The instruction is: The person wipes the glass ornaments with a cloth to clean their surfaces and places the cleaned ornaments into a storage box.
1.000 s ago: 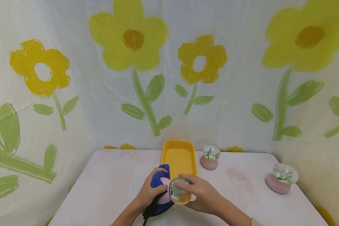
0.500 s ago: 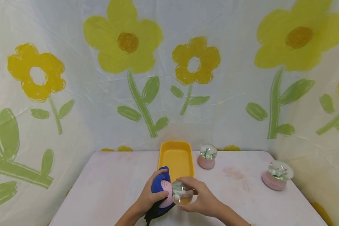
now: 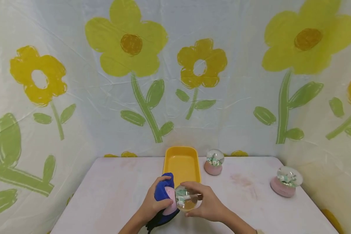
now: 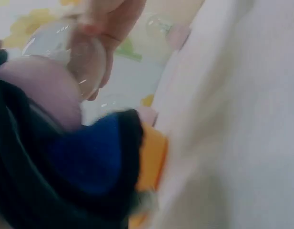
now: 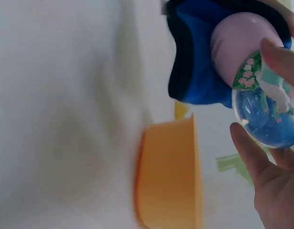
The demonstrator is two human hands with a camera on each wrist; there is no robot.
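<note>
My left hand (image 3: 152,202) holds a blue cloth (image 3: 161,191) with dark edging, wrapped partly round the pink base (image 3: 170,198) of a snow globe. My right hand (image 3: 209,202) grips the globe's clear dome (image 3: 186,197), which lies on its side and points right. Inside the dome, the right wrist view shows a white and mint figure (image 5: 275,93) among green and pink flowers. Thumb and fingers sit on opposite sides of the glass. In the left wrist view the cloth (image 4: 92,155) covers much of the base, and my left fingers are hidden.
Behind the hands stands a yellow tray (image 3: 182,164) on the pale table (image 3: 111,191). Right of it is an upright snow globe with a pink base (image 3: 213,168). Another snow globe (image 3: 286,182) stands near the table's right edge. A flower-print sheet (image 3: 237,130) hangs around the table.
The held globe has turned a little between my hands, and its dome shows more plainly. My right fingers have shifted toward the dome's far and near sides. The head view has moved slightly.
</note>
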